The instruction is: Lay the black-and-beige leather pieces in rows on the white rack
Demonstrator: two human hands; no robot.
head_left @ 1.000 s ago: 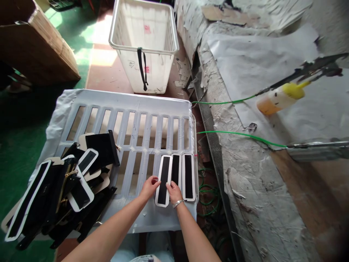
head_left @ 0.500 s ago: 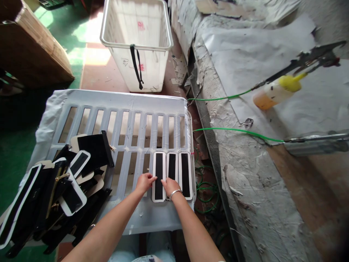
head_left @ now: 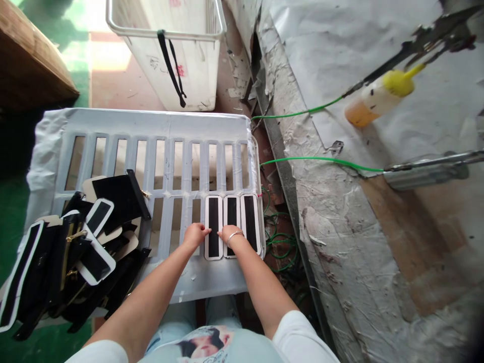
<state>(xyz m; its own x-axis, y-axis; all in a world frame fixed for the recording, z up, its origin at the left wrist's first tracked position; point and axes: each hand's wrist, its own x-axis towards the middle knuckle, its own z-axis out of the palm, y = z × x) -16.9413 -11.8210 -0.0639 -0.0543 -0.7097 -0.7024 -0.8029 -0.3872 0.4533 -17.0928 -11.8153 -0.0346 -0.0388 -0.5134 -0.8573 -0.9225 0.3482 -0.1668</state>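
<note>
Three black strips with white borders lie side by side on a white slatted crate lid [head_left: 113, 123]. My left hand [head_left: 195, 235] rests with curled fingers on the left edge of the leftmost strip [head_left: 214, 222]. My right hand [head_left: 228, 234], a bracelet on its wrist, presses down on the near end of the middle strip [head_left: 231, 212]. The third strip [head_left: 250, 222] lies untouched at the lid's right edge.
A heap of black, white-edged pieces [head_left: 71, 247] covers the lid's left side. A white plastic basket [head_left: 177, 50] with a black strap stands beyond. At right is a paper-covered bench [head_left: 340, 212] with green hoses [head_left: 321, 160], a yellow-capped glue bottle [head_left: 374, 98] and a metal tool [head_left: 427, 169].
The leftmost strip was tilted and has been straightened into line beside the other two. The view has tipped downward, so everything sits higher in the picture.
</note>
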